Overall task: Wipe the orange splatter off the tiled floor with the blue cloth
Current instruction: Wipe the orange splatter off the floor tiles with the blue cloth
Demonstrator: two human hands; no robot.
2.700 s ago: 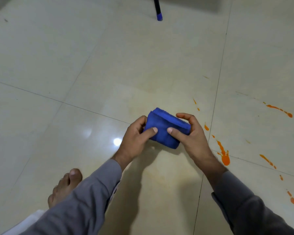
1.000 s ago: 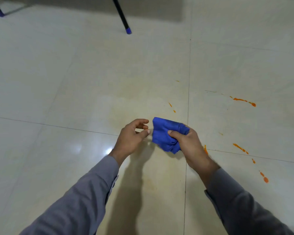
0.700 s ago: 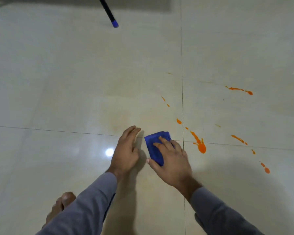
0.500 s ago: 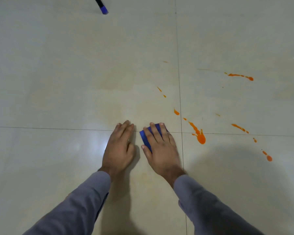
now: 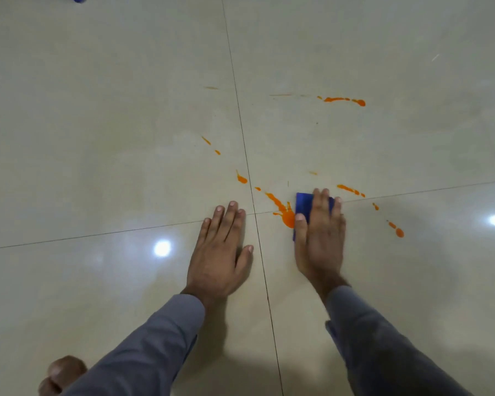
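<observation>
Right hand [image 5: 319, 238] lies flat, fingers straight, pressing the folded blue cloth [image 5: 301, 205] onto the glossy beige tiled floor [image 5: 97, 110], just right of where four tiles meet. Cloth's left edge touches the biggest blob of the orange splatter [image 5: 286, 214]. More orange streaks sit beyond and to the right. Left hand [image 5: 222, 252] is spread flat on the floor, holding nothing. Grey sleeves [image 5: 143, 352] on both arms; a bare foot [image 5: 60, 374] shows at the near left corner.
</observation>
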